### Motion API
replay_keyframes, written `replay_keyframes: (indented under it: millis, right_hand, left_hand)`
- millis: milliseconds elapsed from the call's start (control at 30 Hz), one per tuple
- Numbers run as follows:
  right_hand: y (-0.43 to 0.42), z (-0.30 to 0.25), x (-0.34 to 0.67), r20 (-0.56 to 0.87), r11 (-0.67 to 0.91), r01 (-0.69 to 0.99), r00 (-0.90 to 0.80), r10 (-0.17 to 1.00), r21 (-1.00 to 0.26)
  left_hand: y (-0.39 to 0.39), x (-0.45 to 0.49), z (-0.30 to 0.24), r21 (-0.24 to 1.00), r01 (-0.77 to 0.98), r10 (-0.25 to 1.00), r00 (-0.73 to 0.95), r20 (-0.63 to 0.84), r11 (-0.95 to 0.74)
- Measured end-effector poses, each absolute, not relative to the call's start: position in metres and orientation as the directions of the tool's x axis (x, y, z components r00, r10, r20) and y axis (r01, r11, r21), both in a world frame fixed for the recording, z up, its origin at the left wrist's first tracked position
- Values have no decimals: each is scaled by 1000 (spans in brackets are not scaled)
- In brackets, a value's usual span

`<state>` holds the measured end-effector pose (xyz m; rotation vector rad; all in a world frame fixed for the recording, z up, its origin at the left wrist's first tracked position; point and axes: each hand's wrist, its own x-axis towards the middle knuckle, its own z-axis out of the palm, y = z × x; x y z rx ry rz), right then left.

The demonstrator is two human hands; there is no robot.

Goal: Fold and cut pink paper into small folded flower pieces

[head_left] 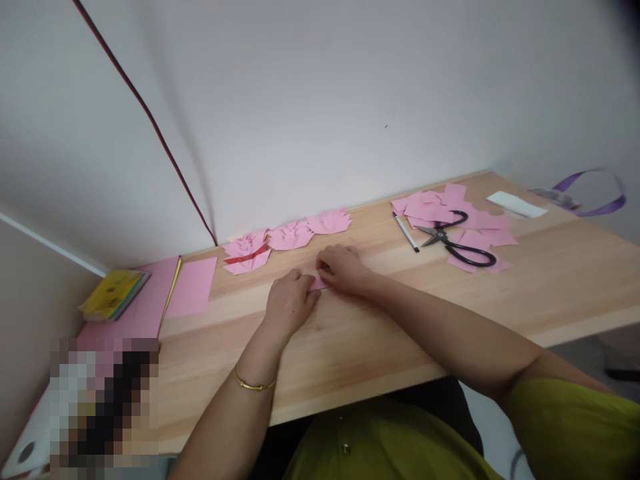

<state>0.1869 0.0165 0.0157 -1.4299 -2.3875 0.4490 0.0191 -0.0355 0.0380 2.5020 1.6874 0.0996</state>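
Note:
My left hand (289, 303) and my right hand (341, 268) meet near the middle of a wooden table (380, 333). Both press with curled fingers on a small pink paper piece (317, 283) that lies flat between them; most of it is hidden under the fingers. A gold bangle sits on my left wrist. Just beyond the hands lies a row of folded pink paper shapes (290, 235) along the wall edge.
Black scissors (457, 241) and a pen (406, 232) lie on loose pink paper squares (450, 210) at the right. Pink sheets (193, 285) and a yellow paper pack (113, 293) sit at the left. A purple ribbon (595, 193) and white slip lie far right.

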Motion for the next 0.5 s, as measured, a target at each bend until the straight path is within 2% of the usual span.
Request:
replay_keyframes:
  millis: [300,500]
  right_hand:
    - [16,16,187,109,453,788,-452,886,-416]
    - [16,17,187,113,449,788,-446,888,-420]
  left_hand:
    - [-37,21,43,82,914,914,403,-46,-398]
    - [-36,20,43,99,916,918,395,-39,-390]
